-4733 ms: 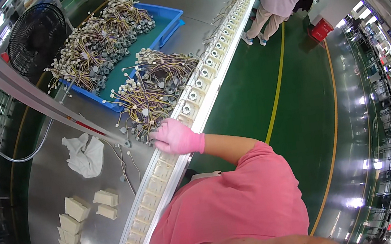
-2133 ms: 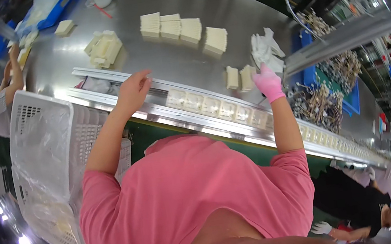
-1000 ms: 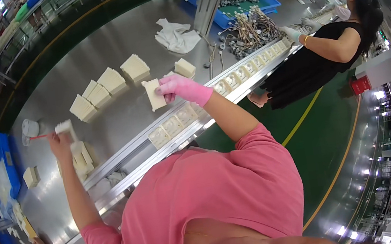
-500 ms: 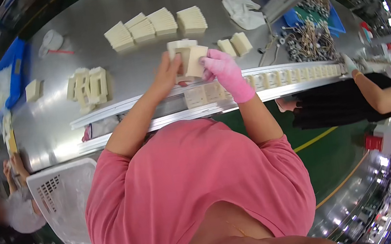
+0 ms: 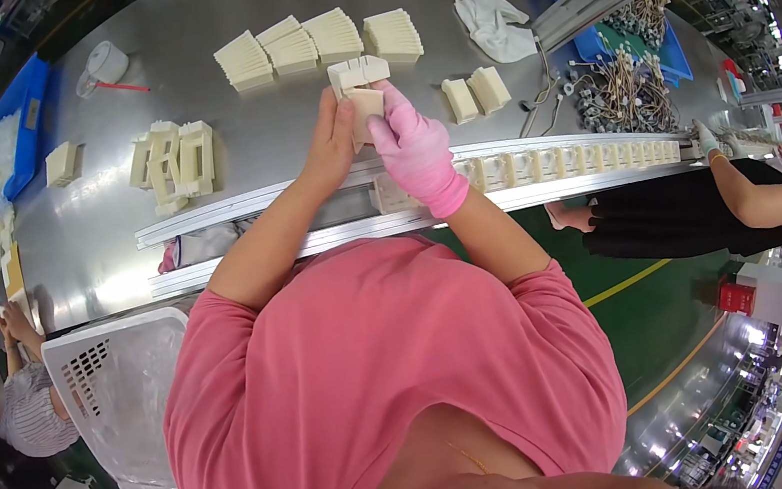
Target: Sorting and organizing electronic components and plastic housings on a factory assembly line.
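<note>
Above the near edge of the steel table, my bare left hand grips a cream plastic frame from its left side. My right hand, in a pink glove, has its thumb and fingers closed on a flat cream plastic piece that lies against the frame. How the two parts meet is partly hidden by my fingers. Open cream frames stand in a group to the left of my hands. Fanned stacks of flat cream pieces lie beyond them, and two small cream blocks sit to the right.
A metal rail track with a row of cream parts runs between me and the table. White gloves and bundled wires lie to the right. A white basket stands at lower left. Co-workers are at both sides.
Both hands have drawn closer together, with the right moving left and down. The flat piece has turned and now overlaps the frame, whose end points away from me.
</note>
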